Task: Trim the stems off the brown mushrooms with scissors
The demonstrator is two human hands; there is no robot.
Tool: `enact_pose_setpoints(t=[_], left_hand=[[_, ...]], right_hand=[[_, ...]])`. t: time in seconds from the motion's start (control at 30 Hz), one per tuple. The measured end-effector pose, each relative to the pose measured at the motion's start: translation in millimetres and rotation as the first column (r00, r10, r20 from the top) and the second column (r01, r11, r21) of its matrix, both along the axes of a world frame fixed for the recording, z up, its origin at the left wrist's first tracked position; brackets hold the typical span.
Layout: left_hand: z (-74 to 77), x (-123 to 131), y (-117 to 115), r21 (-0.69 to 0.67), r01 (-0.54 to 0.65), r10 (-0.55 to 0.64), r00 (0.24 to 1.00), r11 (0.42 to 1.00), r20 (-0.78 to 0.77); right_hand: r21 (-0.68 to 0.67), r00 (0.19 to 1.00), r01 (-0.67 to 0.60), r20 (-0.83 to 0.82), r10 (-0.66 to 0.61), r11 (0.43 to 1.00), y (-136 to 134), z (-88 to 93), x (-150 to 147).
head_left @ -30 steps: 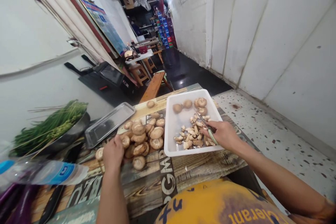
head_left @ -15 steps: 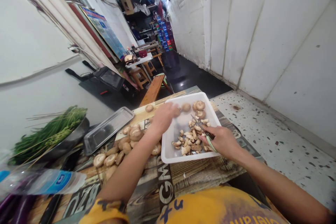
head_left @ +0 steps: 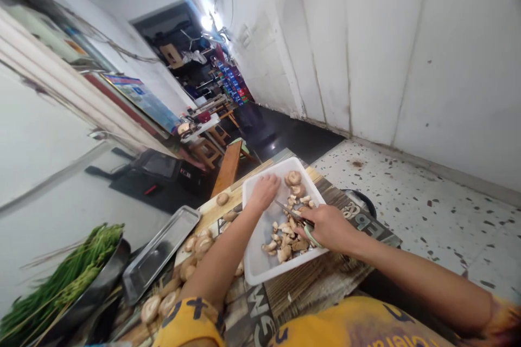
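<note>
My right hand [head_left: 328,227] is wrapped round green-handled scissors [head_left: 311,236]. The blades point up and left over cut mushroom stems [head_left: 285,245] in a white plastic tray [head_left: 255,276]. At the tray's far left, my left hand [head_left: 265,191] reaches in with fingers curled down; whatever lies beneath them is hidden. Whole brown mushrooms [head_left: 293,178] sit in the tray's far corner. Outside it, more mushrooms [head_left: 199,244] are heaped on the table, partly behind my left forearm. A single mushroom [head_left: 222,199] lies near the far edge.
Left of the heap is a shallow metal tray [head_left: 163,249]. A metal bowl [head_left: 108,276] of long green vegetables [head_left: 69,276] stands beyond it. Past the wood-patterned table [head_left: 293,303] are a wooden bench [head_left: 228,165] and a speckled floor [head_left: 423,211]. A white wall runs along the right.
My view has swung, shifting the scene left and down. My left hand has settled deeper in the tray, covering where mushrooms showed before. My right hand still holds the scissors over the stems.
</note>
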State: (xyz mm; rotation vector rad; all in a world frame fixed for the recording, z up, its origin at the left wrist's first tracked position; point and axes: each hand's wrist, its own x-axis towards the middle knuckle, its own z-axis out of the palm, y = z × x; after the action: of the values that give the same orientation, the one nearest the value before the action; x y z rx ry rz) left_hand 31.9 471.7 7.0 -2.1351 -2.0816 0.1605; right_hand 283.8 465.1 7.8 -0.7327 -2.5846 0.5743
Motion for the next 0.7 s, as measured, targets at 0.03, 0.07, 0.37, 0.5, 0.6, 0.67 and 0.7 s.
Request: enact_pose_setpoints(t=[0.03, 0.07, 0.37, 0.5, 0.6, 0.67, 0.7], left_hand=[[2.5, 0, -2, 0.035, -0.036, 0.035, 0.999, 0.999, 0.025], [5.4, -1, -6, 0.075, -0.077, 0.073, 0.996, 0.994, 0.053], [40.6, 31, -91, -0.204, -0.453, 0.017, -0.383, 0.868, 0.923], [50.8, 60, -128, -0.307, -0.279, 0.034, -0.687, 0.910, 0.726], [53.1, 75, -140, -0.292, -0.195, 0.053, -0.743, 0.936, 0.668], [53.0, 82, -143, -0.273, -0.201, 0.028, -0.757, 0.941, 0.652], [53.0, 84, -143, -0.268, -0.214, 0.011, -0.763, 0.939, 0.647]], right_hand=[[-0.010, 1.000, -0.003, 0.000, 0.003, 1.000, 0, 0.8, 1], [-0.021, 1.000, -0.007, -0.005, 0.006, 1.000, 0, 1.1, 1], [0.083, 0.978, 0.004, -0.209, 0.013, 0.997, 8, 2.1, 6], [0.303, 0.994, 0.007, -0.103, 0.026, 0.953, 14, 19.1, 9], [0.480, 0.997, -0.060, -0.011, 0.074, 0.875, 16, 33.4, 11], [0.569, 0.993, -0.116, 0.040, 0.113, 0.814, 16, 41.0, 12], [0.603, 0.990, -0.139, 0.060, 0.129, 0.786, 16, 44.2, 12]])
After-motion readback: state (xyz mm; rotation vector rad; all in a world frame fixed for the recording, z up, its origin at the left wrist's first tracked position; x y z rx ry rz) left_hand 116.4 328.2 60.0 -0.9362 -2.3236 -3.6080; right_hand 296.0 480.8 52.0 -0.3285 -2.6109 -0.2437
